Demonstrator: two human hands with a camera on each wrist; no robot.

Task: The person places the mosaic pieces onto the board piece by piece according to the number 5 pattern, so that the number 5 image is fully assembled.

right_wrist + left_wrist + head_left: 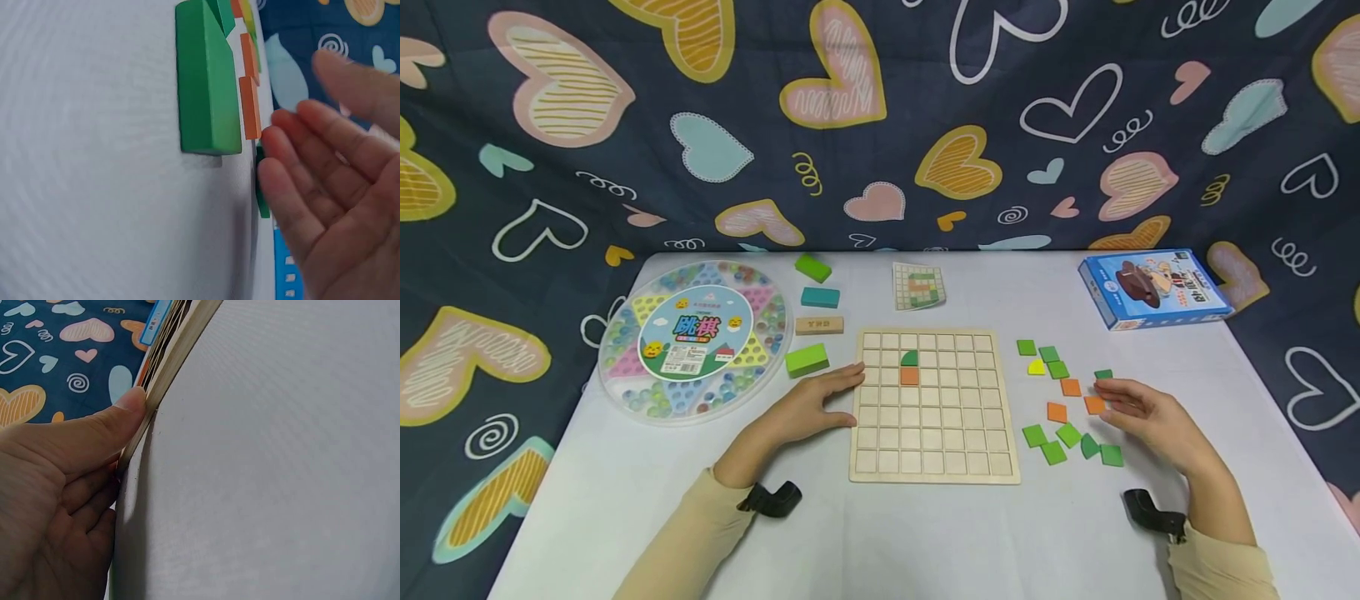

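Two tiles already sit in my wooden grid board (pixel 934 406); my left hand (pixel 814 406) lies flat, fingers straight, against its left edge. My right hand (pixel 1142 412), fingers relaxed, touches an orange square tile (pixel 1094 405) among the loose tiles to the right of the board. Reaching carelessly, I could scatter neighbouring green tiles (pixel 1067 434).

— What can't be made out?
— The pattern card (pixel 919 286) is too small to read, and the right hand (pixel 1150 417) covers part of an orange tile (pixel 1094 405).
— Anything cropped?
— Both sleeves, at the near edge.
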